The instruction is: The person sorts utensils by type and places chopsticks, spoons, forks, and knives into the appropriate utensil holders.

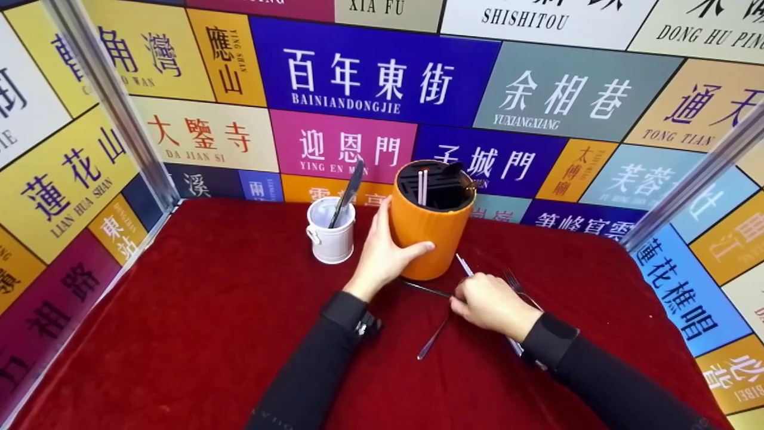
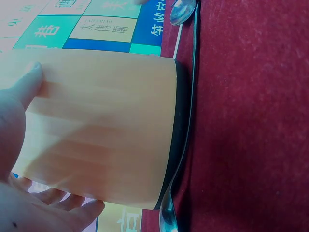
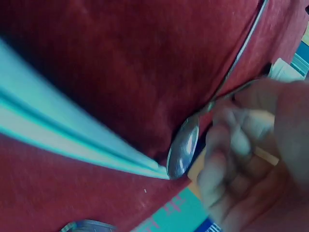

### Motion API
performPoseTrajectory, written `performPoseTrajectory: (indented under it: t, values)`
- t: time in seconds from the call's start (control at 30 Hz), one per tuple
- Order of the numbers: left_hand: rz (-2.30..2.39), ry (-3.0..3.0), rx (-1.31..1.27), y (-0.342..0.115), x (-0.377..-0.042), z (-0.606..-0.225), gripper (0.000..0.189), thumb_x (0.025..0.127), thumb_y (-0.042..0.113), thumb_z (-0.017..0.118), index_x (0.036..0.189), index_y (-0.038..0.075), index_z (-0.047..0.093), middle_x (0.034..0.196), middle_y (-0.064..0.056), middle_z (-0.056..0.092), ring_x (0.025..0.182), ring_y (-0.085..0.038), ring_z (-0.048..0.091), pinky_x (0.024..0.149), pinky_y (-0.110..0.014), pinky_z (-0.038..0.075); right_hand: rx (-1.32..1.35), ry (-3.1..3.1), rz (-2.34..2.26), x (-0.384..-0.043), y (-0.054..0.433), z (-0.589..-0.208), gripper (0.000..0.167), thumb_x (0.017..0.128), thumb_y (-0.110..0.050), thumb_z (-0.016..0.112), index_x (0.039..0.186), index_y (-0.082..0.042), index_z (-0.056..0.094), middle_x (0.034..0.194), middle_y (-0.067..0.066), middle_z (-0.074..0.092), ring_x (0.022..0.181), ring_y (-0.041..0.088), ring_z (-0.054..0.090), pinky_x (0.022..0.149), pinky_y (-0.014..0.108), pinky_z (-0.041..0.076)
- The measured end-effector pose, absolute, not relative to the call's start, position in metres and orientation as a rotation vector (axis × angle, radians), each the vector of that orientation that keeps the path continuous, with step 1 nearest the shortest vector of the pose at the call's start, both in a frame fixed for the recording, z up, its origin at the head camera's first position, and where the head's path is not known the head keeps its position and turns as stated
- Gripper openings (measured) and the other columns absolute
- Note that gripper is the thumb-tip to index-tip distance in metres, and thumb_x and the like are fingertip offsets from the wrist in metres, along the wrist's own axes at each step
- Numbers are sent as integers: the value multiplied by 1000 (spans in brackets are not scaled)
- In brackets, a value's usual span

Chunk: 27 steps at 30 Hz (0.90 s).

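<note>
My left hand (image 1: 382, 248) grips the side of an orange utensil holder (image 1: 431, 239) with a black slotted top, which holds pale chopsticks and dark items. In the left wrist view, a metal spoon (image 2: 192, 96) lies along the holder's black base. The fingers of my right hand (image 1: 492, 303) are curled at that spoon's handle end and appear to pinch it; blur partly obscures the contact. Beside them, a second spoon (image 3: 183, 147) lies on the cloth, its bowl touching or nearly touching the tips of white chopsticks (image 3: 87, 130). A fork (image 1: 512, 280) lies beyond my right hand.
Left of the holder stands a small white bin-shaped cup (image 1: 332, 239) with a knife (image 1: 348, 194) leaning in it. Red cloth (image 1: 197, 334) covers the table. Panels printed with characters (image 1: 376, 71) stand behind and at both sides, with metal posts (image 1: 128, 113) at the corners.
</note>
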<state>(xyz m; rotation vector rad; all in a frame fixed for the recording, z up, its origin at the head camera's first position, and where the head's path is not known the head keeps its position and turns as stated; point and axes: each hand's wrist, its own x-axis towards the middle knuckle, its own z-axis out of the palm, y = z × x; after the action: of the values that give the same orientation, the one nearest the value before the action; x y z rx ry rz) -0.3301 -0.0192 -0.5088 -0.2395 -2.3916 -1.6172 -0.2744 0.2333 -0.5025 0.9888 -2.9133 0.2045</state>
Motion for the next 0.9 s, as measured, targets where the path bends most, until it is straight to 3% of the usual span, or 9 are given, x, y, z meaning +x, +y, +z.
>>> performPoseTrajectory:
  t: [0.1,0.2,0.67,0.9]
  values:
    - [-1609,-2390,-249,-19,-330,-509,130,78,62,96,177,23,21,176,-8,40,158,-25,47,135,-46,37,821,-2990,261,-273,231,-506,55,96,-24,78,51,-21,47,51,-11,31,49,14,42,49,32,34]
    - [-1608,-2398,-252,-19,-330,-509,129,79,62,96,177,25,20,177,-7,39,159,-25,46,136,-46,36,693,-3056,300,-272,228,-508,56,97,-29,80,51,-21,49,50,-10,33,49,15,43,49,33,34]
    - [-1636,-2379,-257,-20,-330,-509,128,78,61,96,176,27,21,176,-6,39,159,-24,46,136,-47,36,498,-3160,309,-271,220,-504,46,91,-28,83,53,-19,59,52,-6,45,54,21,51,53,36,41]
    - [-1636,-2383,-253,-20,-331,-509,130,78,63,96,176,22,22,176,-7,39,158,-24,47,135,-47,37,414,-3196,347,-271,224,-504,45,89,-27,84,52,-20,59,54,-6,48,57,21,54,56,35,40]
